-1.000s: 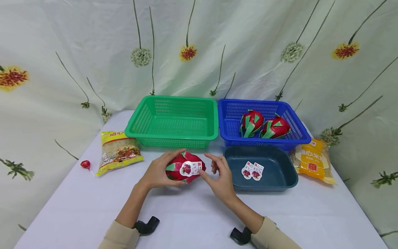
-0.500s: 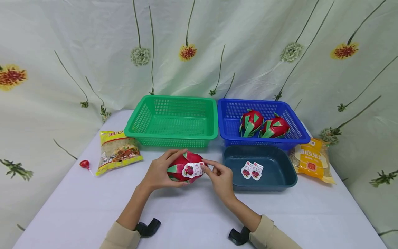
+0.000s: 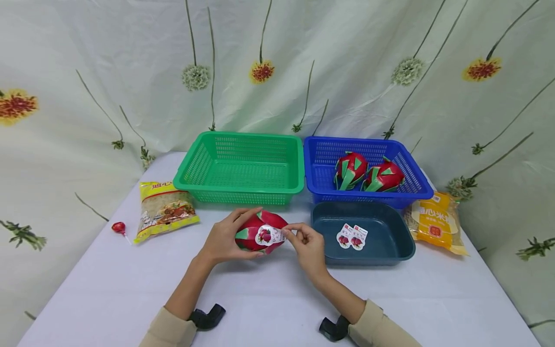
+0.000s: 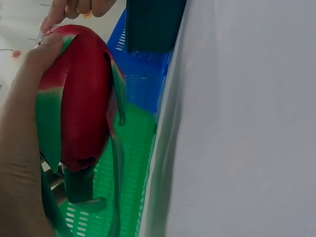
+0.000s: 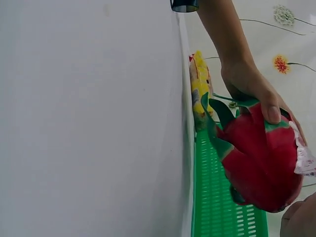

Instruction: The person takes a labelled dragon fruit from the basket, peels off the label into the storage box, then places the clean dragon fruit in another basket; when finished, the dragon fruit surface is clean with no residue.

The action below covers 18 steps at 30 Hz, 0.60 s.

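Note:
My left hand [image 3: 222, 239] grips a red and green dragon fruit [image 3: 249, 235] from its left side, above the table in front of the green basket. A white fruit-print sticker [image 3: 264, 234] sits on the side facing me. My right hand [image 3: 309, 246] pinches the sticker's right end between thumb and forefinger, the other fingers curled. In the right wrist view, the sticker's free end [image 5: 307, 165] stands off the fruit. The left thumb [image 4: 45, 52] lies along the fruit in the left wrist view. Two more stickers [image 3: 351, 237] lie in a dark teal tray [image 3: 390, 255].
Behind stand a green basket [image 3: 238, 198] and a blue basket [image 3: 368, 197] with two dragon fruits [image 3: 367, 173]. A yellow food bag [image 3: 166, 212] and a red lollipop [image 3: 119, 227] lie at left. An orange-yellow bag [image 3: 435, 224] leans beside the tray at right.
My right thumb and forefinger have come together on the sticker's right end, and its other fingers have curled in. The left hand has shifted slightly right with the dragon fruit.

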Tool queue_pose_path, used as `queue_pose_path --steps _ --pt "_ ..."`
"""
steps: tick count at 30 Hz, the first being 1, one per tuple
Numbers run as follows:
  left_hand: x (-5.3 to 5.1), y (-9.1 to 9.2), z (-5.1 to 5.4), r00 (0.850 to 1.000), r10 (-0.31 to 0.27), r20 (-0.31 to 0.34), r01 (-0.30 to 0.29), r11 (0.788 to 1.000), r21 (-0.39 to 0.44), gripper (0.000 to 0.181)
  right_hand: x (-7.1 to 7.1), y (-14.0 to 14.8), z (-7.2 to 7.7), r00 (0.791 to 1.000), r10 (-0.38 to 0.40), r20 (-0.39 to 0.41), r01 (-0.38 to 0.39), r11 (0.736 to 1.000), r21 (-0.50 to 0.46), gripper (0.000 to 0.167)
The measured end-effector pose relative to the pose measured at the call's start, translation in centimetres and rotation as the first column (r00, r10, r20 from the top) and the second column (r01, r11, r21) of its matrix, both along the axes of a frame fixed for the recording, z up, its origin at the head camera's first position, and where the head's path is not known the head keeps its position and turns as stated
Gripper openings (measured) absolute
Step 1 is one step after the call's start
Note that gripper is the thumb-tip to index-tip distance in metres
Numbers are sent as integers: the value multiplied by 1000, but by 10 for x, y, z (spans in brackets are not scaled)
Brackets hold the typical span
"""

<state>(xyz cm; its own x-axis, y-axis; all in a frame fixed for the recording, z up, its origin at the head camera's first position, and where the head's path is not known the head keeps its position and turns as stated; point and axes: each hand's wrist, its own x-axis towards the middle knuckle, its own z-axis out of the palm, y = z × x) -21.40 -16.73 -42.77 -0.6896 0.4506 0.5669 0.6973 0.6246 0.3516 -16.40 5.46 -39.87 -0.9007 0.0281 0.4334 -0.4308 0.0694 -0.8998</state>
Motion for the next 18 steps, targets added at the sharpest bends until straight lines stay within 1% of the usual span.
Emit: queue_pose_path --steps 4,7,9,11,14,16,18 --pt "-2 -1 -3 1000 14 14 -14 1000 7 96 4 2 2 998 25 55 -25 1000 1 10" --pt "-4 -4 -8 998 38 42 -38 999 2 95 5 7 2 998 47 41 -46 998 -32 10" --pt "-6 -8 -11 996 60 65 -60 998 -2 95 3 13 4 999 40 10 -39 997 -67 9" --pt "-7 -10 -14 994 75 83 -75 997 -4 95 1 25 7 999 19 -41 -23 995 -99 7" --pt "-8 -11 -15 992 73 99 -74 997 8 96 -1 48 16 997 -16 -74 7 993 -116 6" --pt "-8 -11 -15 992 65 106 -67 998 17 96 -3 66 23 996 -26 -83 18 995 -98 6" --pt "-8 -10 -16 992 59 111 -61 998 16 96 -5 88 29 997 -37 -67 33 998 -58 7"
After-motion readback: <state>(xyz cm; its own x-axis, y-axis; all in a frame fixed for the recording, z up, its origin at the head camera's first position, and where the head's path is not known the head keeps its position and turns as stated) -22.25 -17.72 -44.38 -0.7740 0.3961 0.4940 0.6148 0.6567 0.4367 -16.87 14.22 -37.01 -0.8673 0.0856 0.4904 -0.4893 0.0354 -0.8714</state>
